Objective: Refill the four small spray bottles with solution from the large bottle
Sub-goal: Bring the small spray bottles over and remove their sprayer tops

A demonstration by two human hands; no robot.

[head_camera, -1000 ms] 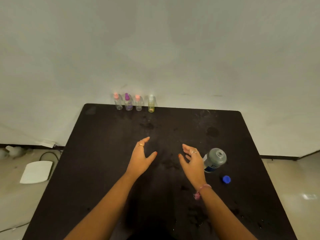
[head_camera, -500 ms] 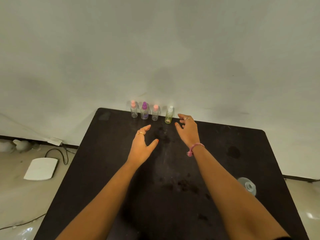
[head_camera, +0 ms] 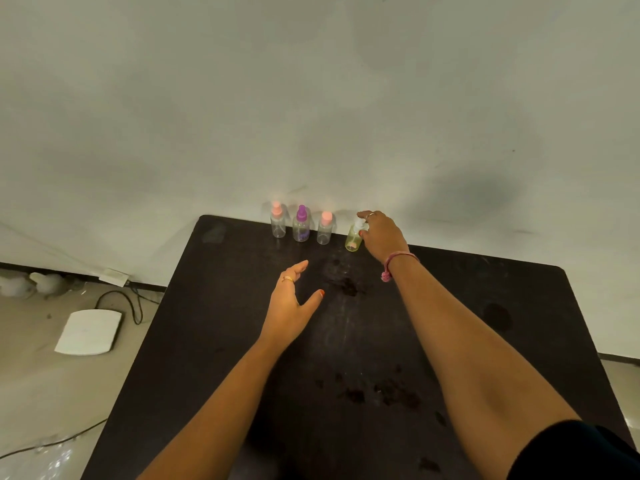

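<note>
A dark, stained surface [head_camera: 242, 341] stands against a pale wall, and the row of small bottles at its far edge is the landmark here. Nearest to the camera, two bare forearms reach over the surface toward that row. The left hand [head_camera: 289, 303] hovers well short of the row, its grip released, fingers straight and thumb spread, holding nothing; I judge it waits to receive or steady a bottle.

Further on, the right hand [head_camera: 381, 233] is at the right end of the row. Its fingers curl around the top of the yellow-green bottle [head_camera: 353, 239], so the grip is grasping this bottle near its white cap. The bottle seems upright on the surface, not yet lifted.

The row has four small spray bottles, counted from the left end: one clear bottle with a pink cap [head_camera: 278, 220], one purple bottle [head_camera: 301, 225], a second clear bottle with a pink cap [head_camera: 325, 228], and the yellow-green one. They stand close together against the wall, probably to keep the middle free for pouring. The large bottle is not in view.
</note>
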